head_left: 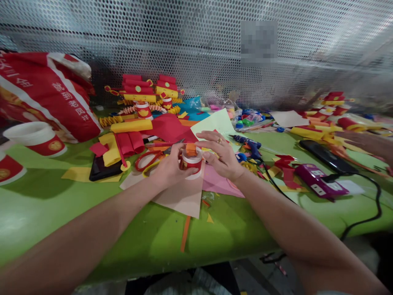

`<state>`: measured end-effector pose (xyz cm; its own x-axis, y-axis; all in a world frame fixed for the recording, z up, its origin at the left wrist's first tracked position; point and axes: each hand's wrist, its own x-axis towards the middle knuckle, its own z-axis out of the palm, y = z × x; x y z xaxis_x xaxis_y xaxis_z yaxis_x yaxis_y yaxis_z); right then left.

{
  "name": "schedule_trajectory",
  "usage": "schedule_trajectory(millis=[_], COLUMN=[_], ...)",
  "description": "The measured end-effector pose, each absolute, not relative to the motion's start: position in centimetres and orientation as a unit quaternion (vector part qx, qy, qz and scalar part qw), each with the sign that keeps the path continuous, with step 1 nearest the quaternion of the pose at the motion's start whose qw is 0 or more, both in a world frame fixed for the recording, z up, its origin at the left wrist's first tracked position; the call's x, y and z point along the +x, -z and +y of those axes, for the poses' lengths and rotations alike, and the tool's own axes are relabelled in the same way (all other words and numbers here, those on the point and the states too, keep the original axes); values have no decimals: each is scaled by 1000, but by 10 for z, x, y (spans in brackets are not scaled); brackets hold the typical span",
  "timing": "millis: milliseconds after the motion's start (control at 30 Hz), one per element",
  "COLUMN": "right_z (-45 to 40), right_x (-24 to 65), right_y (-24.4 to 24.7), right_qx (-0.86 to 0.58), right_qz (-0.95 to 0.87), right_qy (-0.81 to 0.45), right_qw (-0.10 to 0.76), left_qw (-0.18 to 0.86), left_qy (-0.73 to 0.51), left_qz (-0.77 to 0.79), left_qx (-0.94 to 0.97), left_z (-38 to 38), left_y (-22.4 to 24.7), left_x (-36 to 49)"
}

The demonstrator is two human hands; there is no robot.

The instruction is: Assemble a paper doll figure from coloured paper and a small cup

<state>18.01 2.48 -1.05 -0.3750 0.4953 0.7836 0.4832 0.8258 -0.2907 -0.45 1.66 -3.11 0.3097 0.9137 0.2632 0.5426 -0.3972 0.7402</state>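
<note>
My left hand is closed round the side of a small red and white paper cup, over a sheet of pinkish paper. On top of the cup sits a folded orange paper piece. My right hand is open on the other side, fingers stretched toward the orange piece; the index fingertip is at its edge, and whether it touches is hard to tell. Red-handled scissors lie beside my left hand. Beyond my right hand is a blue glue gun.
Paper cups and a red bag stand at left. A phone lies under paper scraps. At right are a purple power strip with a black cable, another phone and another person's hand. Paper figures stand behind.
</note>
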Motion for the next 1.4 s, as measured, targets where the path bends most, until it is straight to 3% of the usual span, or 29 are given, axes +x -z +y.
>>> schedule_trajectory(millis=[233, 367, 533, 633, 733, 1167, 1400], right_z=[27, 33, 49, 58, 65, 77, 80], right_x=[183, 205, 256, 279, 293, 312, 327], right_y=[9, -7, -22, -13, 1, 20, 24], right_qx=[-313, -492, -770, -827, -866, -876, -827], right_qz=[-809, -719, -564, -533, -484, -461, -439], right_qy=[-11, -24, 55, 34, -3, -41, -109], right_qw=[498, 490, 293, 174, 124, 134, 333], left_qw=[279, 268, 256, 244, 236, 248, 256], left_qy=[-374, -353, -350, -373, -383, -400, -392], left_qz=[438, 442, 449, 437, 439, 435, 409], left_qx=[768, 780, 781, 781, 778, 768, 783], left_z=[18, 14, 14, 16, 18, 21, 24], left_y=[32, 25, 21, 21, 22, 26, 29], left_x=[-6, -7, -7, -9, -10, -10, -13])
